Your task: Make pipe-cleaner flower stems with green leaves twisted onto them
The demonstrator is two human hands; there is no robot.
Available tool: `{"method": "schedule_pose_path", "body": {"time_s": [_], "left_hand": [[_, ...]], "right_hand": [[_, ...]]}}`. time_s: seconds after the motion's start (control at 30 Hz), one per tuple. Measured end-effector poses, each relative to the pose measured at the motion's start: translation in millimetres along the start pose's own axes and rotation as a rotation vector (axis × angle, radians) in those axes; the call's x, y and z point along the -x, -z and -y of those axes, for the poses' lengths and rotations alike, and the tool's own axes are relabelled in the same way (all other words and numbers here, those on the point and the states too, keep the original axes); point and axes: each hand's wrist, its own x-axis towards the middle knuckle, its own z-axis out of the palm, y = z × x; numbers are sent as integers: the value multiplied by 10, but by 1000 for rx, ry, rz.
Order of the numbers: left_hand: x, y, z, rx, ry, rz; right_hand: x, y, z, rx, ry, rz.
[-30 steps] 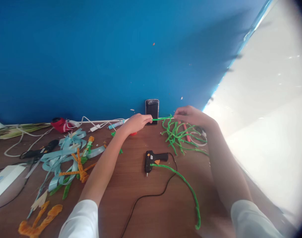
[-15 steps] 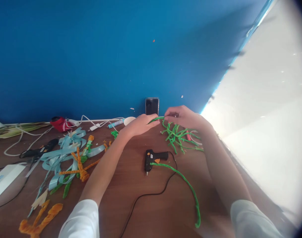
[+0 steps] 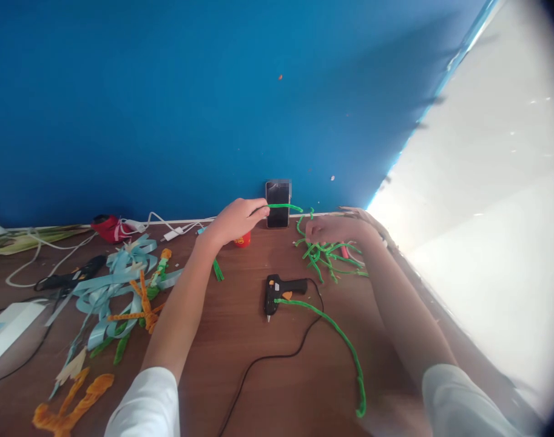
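My left hand (image 3: 235,219) is raised near the back of the wooden table and pinches one end of a short green pipe cleaner (image 3: 286,207), which sticks out to the right in front of a phone (image 3: 278,203) leaning on the blue wall. My right hand (image 3: 338,228) hovers just above a tangled pile of green pipe cleaners (image 3: 327,253), apart from the held piece; its fingers are smeared by motion. A black glue gun (image 3: 281,290) lies in the middle of the table, with a long green pipe cleaner (image 3: 344,346) running from it toward me.
Light blue ribbons (image 3: 117,285) and orange pipe cleaners (image 3: 142,306) are heaped at the left. A red object (image 3: 110,227), white cables (image 3: 167,227) and a white box (image 3: 8,328) lie further left. A small red cap (image 3: 243,241) sits under my left hand. A bright white wall closes the right side.
My right hand has let go of the short green pipe cleaner and dropped onto the green pile. My left hand has lifted, keeping the piece.
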Motion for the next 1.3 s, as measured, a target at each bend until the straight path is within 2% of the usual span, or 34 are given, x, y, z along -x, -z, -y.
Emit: {"method": "schedule_pose_path", "body": {"time_s": [0.1, 0.2, 0.23, 0.37, 0.6, 0.73, 0.97, 1.1, 1.3], "left_hand": [[31, 72, 16, 12, 25, -17], [66, 144, 26, 3, 33, -54], [81, 166, 27, 2, 34, -55], [142, 233, 26, 6, 43, -17], [155, 233, 61, 29, 52, -24], [132, 201, 73, 37, 48, -31], [114, 164, 82, 19, 29, -8], [95, 120, 47, 37, 5, 10], [50, -34, -91, 84, -14, 57]], "right_hand": [[37, -186, 335, 38, 28, 185], [72, -465, 697, 166, 139, 357], [83, -554, 799, 226, 180, 375], [115, -780, 1025, 437, 278, 310], [83, -926, 1020, 524, 281, 308], [204, -835, 1030, 464, 284, 185], [505, -394, 781, 361, 297, -135], [561, -237, 640, 309, 281, -218], [492, -120, 589, 187, 285, -343]]}}
